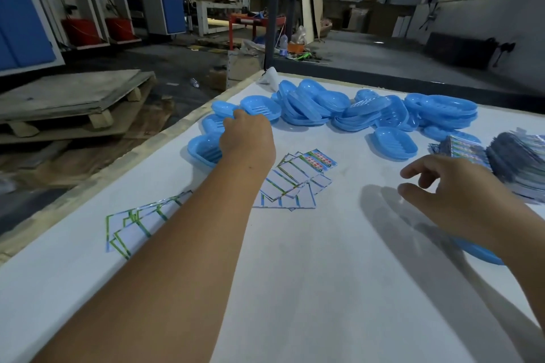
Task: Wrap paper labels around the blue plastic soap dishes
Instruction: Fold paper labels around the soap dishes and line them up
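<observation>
Left hand (246,138) reaches over the loose soap dishes (206,149) at the far-left table (295,289) edge; grip hidden, cannot tell. Right hand (460,200) empty, loosely curled. Dishes look light, stiff, slick: take by rim. Fanned labels (298,180) just right of them: thin, floppy.

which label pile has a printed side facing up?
The fanned pile at table centre, just right of the left forearm: its far label shows colourful print. The pile near the left edge shows only white backs with green borders.
</observation>
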